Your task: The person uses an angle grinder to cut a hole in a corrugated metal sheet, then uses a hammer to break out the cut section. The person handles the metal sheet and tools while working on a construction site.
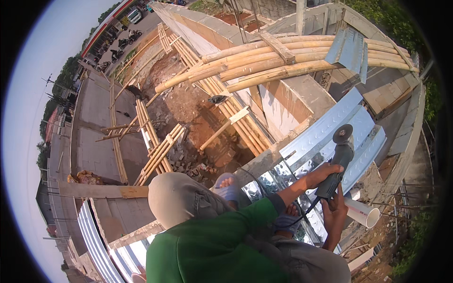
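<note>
Both my hands hold a dark angle grinder [340, 158] with a round disc [342, 134] at its far end. My left hand [322, 175], reaching across from a green sleeve, is closed round the grinder's body. Lower down, my right hand [334, 213] is closed at its rear end, where a dark cord [309, 208] comes out. Beneath the grinder lie shiny metal sheets [325, 120], bluish in the light. Whether the disc touches them or spins I cannot tell. My sandalled feet [227, 185] are beside the sheets, with my bent knee [184, 198] on the left.
Long bamboo poles [264, 59] span the walls ahead, with a bent metal sheet [347, 49] on top. A white pipe [365, 212] sticks out at the right. To the left, the ground drops to a rubble-strewn pit [188, 113] with bamboo scaffolding [160, 158]. Corrugated sheets [96, 240] stand lower left.
</note>
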Action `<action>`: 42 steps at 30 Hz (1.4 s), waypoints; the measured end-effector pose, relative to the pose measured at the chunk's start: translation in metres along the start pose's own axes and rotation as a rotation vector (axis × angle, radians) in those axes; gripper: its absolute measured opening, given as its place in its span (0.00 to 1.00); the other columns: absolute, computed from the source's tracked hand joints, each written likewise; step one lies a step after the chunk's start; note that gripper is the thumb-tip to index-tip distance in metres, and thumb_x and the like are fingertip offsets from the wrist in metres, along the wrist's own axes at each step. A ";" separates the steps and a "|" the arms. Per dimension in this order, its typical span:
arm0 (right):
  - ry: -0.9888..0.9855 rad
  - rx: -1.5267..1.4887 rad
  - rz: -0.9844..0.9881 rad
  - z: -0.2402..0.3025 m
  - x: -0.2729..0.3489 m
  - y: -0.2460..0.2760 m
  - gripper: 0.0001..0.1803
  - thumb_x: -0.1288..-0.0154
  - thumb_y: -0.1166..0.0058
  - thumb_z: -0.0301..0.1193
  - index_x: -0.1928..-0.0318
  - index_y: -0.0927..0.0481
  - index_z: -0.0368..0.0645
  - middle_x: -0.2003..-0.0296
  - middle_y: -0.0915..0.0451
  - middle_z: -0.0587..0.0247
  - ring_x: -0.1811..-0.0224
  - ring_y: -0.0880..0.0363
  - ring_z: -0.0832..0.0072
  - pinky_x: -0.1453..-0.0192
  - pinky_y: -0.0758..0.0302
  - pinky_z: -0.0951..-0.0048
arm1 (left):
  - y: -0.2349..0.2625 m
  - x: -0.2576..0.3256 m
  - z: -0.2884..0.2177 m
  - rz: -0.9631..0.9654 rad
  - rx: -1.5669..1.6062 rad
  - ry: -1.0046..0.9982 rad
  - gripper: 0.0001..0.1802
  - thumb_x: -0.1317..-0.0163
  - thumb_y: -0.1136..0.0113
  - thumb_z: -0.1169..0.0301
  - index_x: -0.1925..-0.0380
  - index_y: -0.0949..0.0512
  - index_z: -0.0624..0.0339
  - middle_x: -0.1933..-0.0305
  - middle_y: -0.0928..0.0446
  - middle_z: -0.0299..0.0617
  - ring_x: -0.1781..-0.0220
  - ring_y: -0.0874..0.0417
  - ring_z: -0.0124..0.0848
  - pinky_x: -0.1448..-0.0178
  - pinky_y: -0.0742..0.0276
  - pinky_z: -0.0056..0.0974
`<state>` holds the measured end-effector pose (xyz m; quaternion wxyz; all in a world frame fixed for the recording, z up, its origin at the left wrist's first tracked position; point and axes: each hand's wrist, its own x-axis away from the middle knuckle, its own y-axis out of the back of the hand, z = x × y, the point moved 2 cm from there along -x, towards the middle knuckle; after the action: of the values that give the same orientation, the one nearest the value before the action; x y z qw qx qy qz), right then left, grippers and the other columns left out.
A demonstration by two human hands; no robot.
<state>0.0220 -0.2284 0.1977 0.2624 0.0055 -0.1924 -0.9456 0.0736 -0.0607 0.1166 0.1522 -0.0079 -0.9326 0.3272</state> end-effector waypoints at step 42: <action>0.089 -0.086 0.335 0.017 -0.194 -0.092 0.31 0.14 0.46 0.40 0.23 0.29 0.33 0.37 0.15 0.42 0.39 0.12 0.55 0.35 0.17 0.54 | 0.103 0.601 0.105 -2.354 -0.154 0.014 0.17 0.40 0.27 0.64 0.61 0.16 0.68 0.67 0.13 0.43 0.67 0.11 0.31 0.60 0.15 0.40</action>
<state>0.1419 -0.0530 0.1618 0.4247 0.0041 -0.1381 -0.8947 -0.5390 0.0250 0.1436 0.3646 0.8462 -0.3818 -0.0721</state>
